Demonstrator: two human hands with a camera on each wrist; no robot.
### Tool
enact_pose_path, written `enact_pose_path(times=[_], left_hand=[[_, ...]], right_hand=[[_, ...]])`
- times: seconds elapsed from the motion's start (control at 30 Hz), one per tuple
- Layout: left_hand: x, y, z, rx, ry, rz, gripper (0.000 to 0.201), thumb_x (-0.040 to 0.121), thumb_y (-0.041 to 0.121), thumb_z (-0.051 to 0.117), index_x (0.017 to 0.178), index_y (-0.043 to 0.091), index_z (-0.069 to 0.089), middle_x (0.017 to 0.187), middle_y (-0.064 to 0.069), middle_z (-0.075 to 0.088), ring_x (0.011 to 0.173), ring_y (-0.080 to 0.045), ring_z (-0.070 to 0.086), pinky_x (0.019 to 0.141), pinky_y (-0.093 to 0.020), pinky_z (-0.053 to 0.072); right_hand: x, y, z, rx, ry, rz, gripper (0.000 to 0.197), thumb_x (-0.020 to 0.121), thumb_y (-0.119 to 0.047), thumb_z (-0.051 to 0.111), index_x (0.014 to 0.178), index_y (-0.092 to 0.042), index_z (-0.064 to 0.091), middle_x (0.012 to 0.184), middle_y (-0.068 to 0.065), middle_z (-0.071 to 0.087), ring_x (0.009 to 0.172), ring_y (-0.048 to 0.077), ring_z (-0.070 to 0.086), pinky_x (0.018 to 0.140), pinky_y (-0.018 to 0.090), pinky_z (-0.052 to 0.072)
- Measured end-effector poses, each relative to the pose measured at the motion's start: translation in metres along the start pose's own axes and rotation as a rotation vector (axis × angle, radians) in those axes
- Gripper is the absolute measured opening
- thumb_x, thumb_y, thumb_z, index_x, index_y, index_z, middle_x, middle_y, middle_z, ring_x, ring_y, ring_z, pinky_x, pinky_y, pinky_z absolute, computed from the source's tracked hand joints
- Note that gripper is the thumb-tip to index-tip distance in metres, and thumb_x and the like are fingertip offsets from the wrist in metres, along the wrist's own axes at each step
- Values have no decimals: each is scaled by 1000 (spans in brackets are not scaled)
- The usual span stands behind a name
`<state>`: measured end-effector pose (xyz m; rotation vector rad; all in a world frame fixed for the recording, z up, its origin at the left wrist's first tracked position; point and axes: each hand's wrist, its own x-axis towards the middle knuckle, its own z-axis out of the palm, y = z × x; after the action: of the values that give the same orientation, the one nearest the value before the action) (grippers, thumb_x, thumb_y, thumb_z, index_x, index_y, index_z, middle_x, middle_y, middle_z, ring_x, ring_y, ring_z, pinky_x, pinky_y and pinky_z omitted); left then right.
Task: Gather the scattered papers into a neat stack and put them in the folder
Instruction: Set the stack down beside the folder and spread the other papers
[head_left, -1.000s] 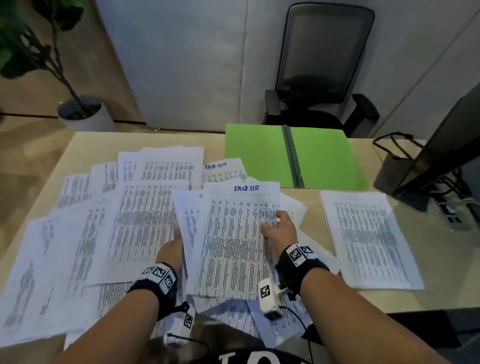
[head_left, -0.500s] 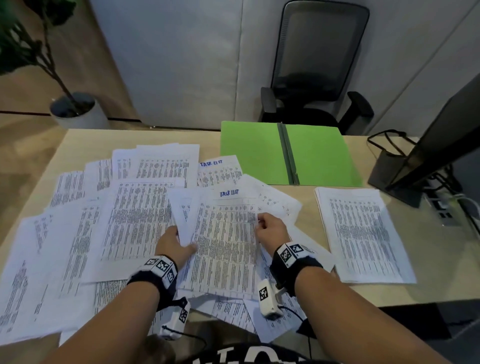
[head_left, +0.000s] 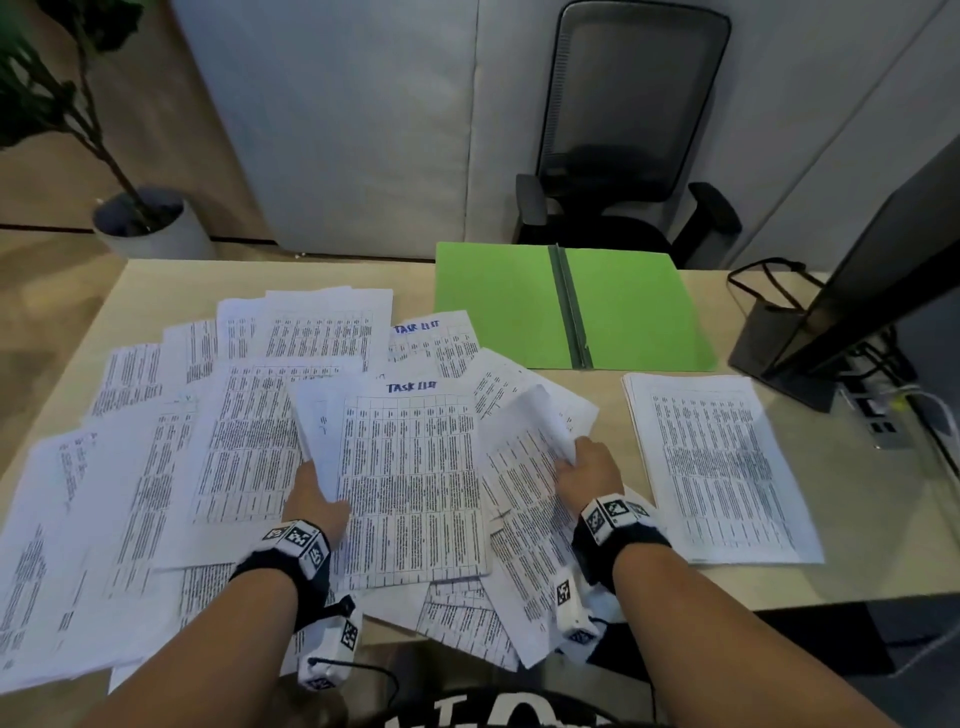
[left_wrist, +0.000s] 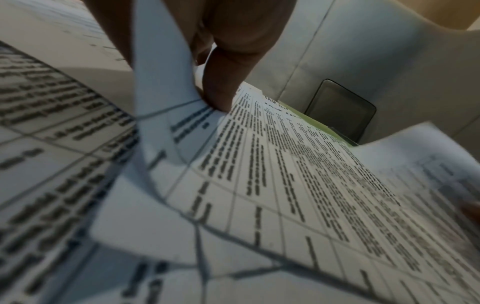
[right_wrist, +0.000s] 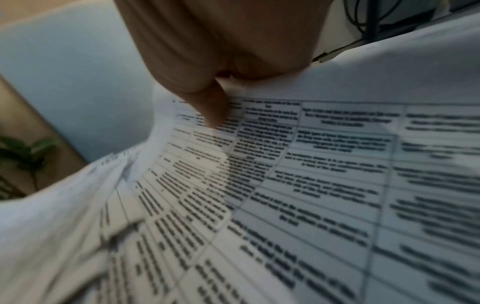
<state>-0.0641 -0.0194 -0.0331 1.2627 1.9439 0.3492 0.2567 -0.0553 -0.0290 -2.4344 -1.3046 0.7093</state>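
Note:
Many printed sheets (head_left: 249, 447) lie scattered over the left and middle of the desk. A "Task List" sheet (head_left: 410, 483) lies on top in the middle. My left hand (head_left: 311, 499) pinches a curled sheet (left_wrist: 161, 67) at that page's left edge, thumb (left_wrist: 223, 82) on top. My right hand (head_left: 587, 473) grips the lifted edge of a sheet (head_left: 524, 441) on the right side of the pile, thumb (right_wrist: 207, 102) pressing on it. A neat stack (head_left: 722, 467) lies to the right. The open green folder (head_left: 571, 306) lies at the back.
A dark monitor (head_left: 883, 291) with its stand and cables stands at the right edge. An office chair (head_left: 628, 124) is behind the desk and a potted plant (head_left: 140, 223) on the floor at back left. Bare desk shows along the back left (head_left: 171, 291).
Both hands have spread apart: the left slid left and took a sheet's edge, the right moved right and lifted a sheet's edge. The middle sheets shifted toward me.

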Motion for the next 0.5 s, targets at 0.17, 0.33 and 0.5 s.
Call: enact_pose_path(times=[0.17,0.33,0.5], left_hand=[[0,0,-2,0,-11,-13,54,86,2,54,135,9,35,100,-14,53,84,-32,53,73,-38,49],[-3,0,-1,-16,-9,-5,52,85,2,56,134,6,38,104,-16,55,84,-29,52,73,-36,46],[-5,6,-12,-71,97,-7,36,90,5,54,126,1,49,113,-22,60,83,-26,50,78,-35,44]], right_hand=[[12,-6,-13,-353,-33,-128,34,88,-30,60,119,-17,55,130,9,42,111,30,50,91,39,46],[2,2,-4,-440,-180,1,29,90,-25,52,118,-23,45,117,8,41,97,28,55,91,41,40],[10,-31,-38,-116,247,-138,16,91,-16,51,104,-15,59,106,7,56,92,31,59,84,39,45]])
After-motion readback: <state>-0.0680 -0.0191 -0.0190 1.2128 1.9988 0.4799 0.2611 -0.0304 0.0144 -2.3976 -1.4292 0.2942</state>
